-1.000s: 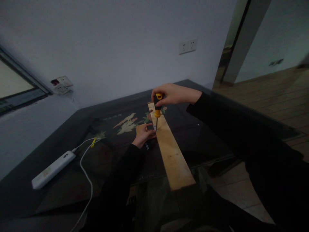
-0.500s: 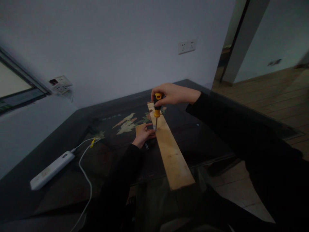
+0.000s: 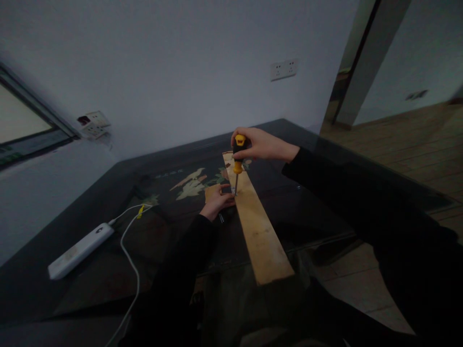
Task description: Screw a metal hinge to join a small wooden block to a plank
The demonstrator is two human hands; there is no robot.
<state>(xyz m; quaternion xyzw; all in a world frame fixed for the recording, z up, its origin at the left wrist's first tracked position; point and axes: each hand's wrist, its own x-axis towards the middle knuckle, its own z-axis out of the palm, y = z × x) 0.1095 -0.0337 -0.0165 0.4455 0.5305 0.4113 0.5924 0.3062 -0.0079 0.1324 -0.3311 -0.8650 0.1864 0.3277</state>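
A long pale wooden plank (image 3: pixel 258 231) lies on a dark glass-topped table (image 3: pixel 162 231), its near end past the table's front edge. My right hand (image 3: pixel 258 143) is closed around the top of a yellow-and-black screwdriver (image 3: pixel 237 161) that stands upright with its tip on the plank. My left hand (image 3: pixel 216 200) rests at the plank's left edge, with fingers pinched at the screwdriver's tip on a small part I cannot make out.
A white power strip (image 3: pixel 81 249) with white cables (image 3: pixel 126 241) lies at the table's left. A floral picture (image 3: pixel 190 185) shows under the glass. Wall sockets (image 3: pixel 284 69) sit on the back wall. A doorway and wooden floor (image 3: pixel 408 130) are to the right.
Both hands stay in place on the screwdriver and plank; my right hand's grip on the handle has shifted slightly. The view has drifted a little.
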